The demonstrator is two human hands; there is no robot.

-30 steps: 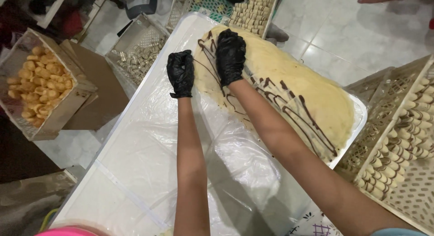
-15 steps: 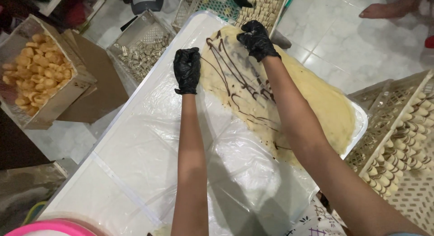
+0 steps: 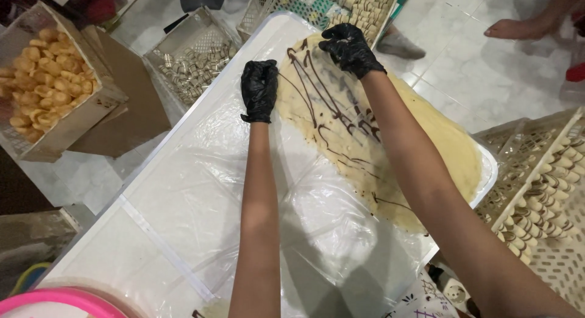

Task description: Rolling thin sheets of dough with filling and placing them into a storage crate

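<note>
A long pale dough sheet [image 3: 426, 141] streaked with dark chocolate lines lies on a table covered in clear plastic film [image 3: 201, 196]. Both my hands wear black gloves. My left hand [image 3: 259, 89] is curled into a loose fist at the dough's left edge, knuckles up, nothing visible in it. My right hand [image 3: 350, 47] is at the dough's far end, its bent fingers pinching the edge there.
A box of golden fried snacks [image 3: 42, 86] sits at the left. A wire basket of small striped rolls [image 3: 195, 56] stands beside the table. Crates of rolled pieces stand at the far end [image 3: 359, 7] and right [image 3: 542, 196]. Another person's foot [image 3: 518, 28] rests on the tiled floor. A pink rim [image 3: 55, 303] shows at bottom left.
My right hand slid from the middle of the dough to its far end and curled its fingers. My left hand shifted slightly toward the dough edge and closed from flat to a fist.
</note>
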